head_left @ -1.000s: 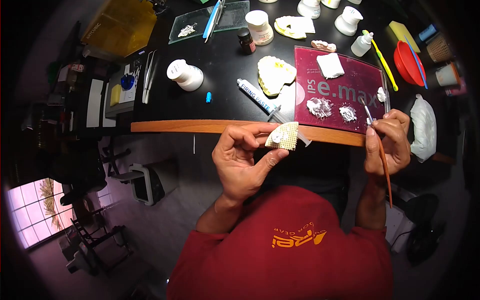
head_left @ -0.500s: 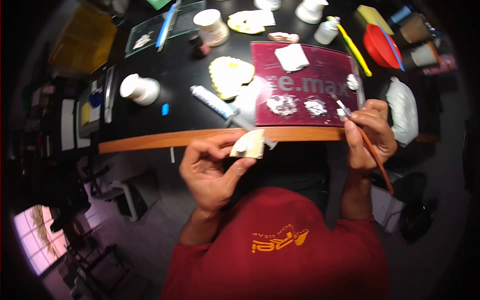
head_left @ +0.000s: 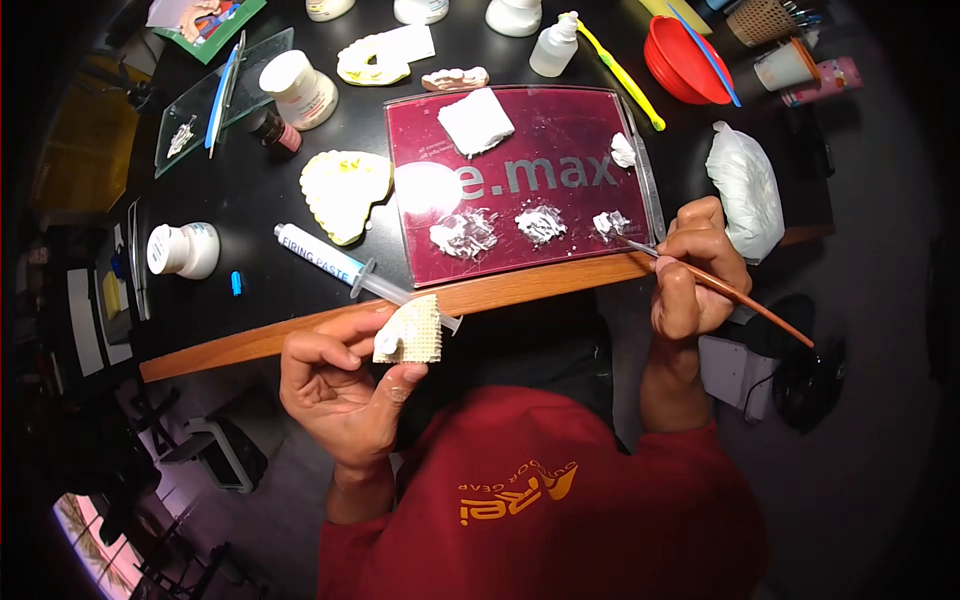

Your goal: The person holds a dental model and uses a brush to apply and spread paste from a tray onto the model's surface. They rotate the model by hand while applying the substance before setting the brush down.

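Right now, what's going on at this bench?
The left hand holds a pale, grid-textured piece bearing a small white lump. The right hand holds a brush, its tip at the rightmost white smear near the maroon plate's front edge. A firing-paste syringe lies left of the plate.

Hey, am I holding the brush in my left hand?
No, the brush is in the right hand, while the left hand holds a beige honeycomb tray.
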{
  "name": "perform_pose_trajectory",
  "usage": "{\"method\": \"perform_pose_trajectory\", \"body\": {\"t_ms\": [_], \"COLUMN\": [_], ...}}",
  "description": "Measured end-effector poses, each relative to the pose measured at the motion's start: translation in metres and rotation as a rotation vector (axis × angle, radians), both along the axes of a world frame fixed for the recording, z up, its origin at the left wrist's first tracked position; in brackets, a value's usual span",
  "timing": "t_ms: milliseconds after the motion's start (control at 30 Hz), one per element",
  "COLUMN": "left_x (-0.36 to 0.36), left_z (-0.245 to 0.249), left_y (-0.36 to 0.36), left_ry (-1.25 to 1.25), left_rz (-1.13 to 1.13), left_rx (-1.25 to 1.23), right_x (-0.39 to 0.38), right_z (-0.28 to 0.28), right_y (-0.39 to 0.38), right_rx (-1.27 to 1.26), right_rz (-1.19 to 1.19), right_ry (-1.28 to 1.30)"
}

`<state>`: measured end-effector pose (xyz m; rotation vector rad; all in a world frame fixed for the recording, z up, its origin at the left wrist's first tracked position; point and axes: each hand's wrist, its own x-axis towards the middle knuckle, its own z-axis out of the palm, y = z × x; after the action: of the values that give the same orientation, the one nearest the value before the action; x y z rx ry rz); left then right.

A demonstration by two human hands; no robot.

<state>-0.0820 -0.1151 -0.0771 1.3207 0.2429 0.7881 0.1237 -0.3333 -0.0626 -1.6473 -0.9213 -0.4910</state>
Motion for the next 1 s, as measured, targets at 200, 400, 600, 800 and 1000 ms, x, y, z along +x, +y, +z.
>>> {"method": "perform_pose_trajectory", "body": {"t_ms": [200, 400, 600, 800, 1000], "left_x": [-0.0008, -0.0019, -0.0018, -0.0026, -0.0011], "left_z": [-0.0009, -0.0014, 0.0000, 0.0007, 0.0026], "left_y": [-0.0006, -0.0006, -0.0015, -0.0025, -0.0038], "left_ry": [0.014, 0.014, 0.030, 0.032, 0.032], "left_rz": [0.015, 0.006, 0.002, -0.002, 0.000], "left_rx": [-0.002, -0.012, -0.014, -0.019, -0.017], "right_x": [-0.0008, -0.0023, -0.0074, -0.0015, -0.0022], "right_z": [0.0017, 0.0020, 0.0053, 0.0019, 0.0030], "right_y": [0.0033, 0.0030, 0.0039, 0.0037, 0.0062], "right_rx": [-0.035, -0.067, -0.103, -0.056, -0.058], "right_rz": [-0.019, -0.027, -0.048, -0.026, -0.026], "right_ry": [-0.019, 0.008, 0.046, -0.018, -0.025]}}
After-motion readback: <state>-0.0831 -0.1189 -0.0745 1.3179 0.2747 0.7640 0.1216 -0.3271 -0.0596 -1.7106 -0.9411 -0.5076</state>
